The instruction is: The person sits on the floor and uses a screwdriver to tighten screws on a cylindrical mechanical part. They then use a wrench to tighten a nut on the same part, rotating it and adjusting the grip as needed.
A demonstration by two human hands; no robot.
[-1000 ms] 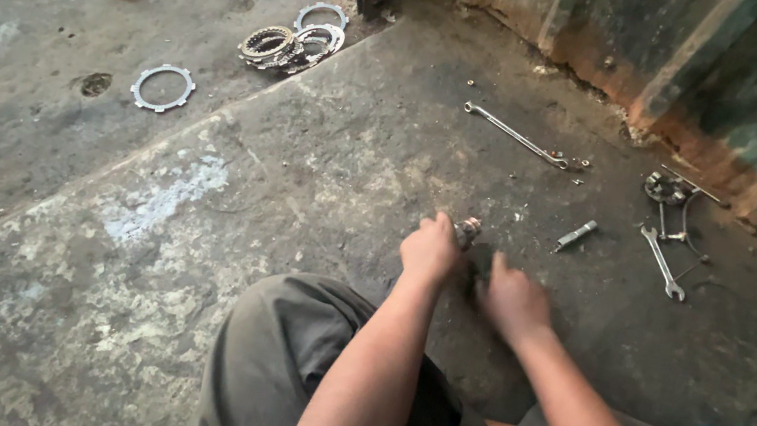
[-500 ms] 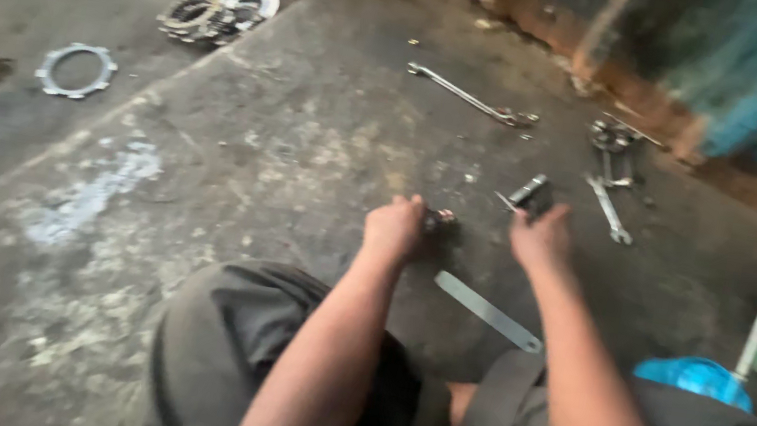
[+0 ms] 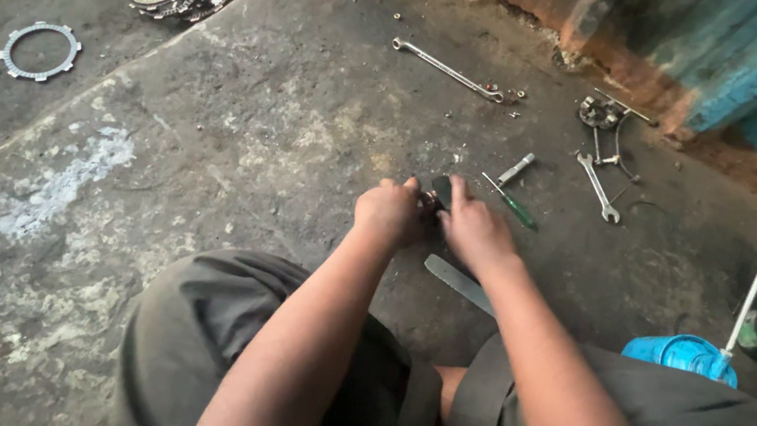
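Two wrenches point(image 3: 450, 70) point(image 3: 599, 187), one screwdriver point(image 3: 509, 202), one loose ring point(image 3: 40, 50).

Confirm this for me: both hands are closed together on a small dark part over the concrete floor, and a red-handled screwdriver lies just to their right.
One detail is wrong: the screwdriver has a green handle, not red, as the head view shows. The rest stands: the left hand and right hand meet on a small dark part over the concrete floor, with the screwdriver just to their right.
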